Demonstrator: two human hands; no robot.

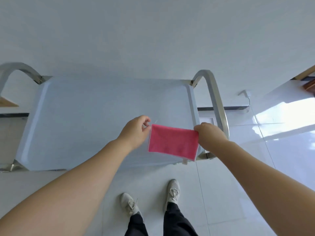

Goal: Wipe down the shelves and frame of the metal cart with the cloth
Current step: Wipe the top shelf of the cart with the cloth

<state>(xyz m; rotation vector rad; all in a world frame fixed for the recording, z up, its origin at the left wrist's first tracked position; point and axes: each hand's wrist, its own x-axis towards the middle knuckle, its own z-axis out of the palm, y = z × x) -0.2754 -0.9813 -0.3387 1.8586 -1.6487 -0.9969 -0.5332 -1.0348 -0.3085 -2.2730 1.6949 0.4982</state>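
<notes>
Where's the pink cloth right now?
Head view: the pink cloth is stretched between the left hand and right hand, over the near right part of the cart's top shelf.

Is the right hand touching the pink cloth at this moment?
Touching. The head view shows the right hand pinching the upper right corner of the pink cloth, held spread above the cart's top shelf.
</notes>
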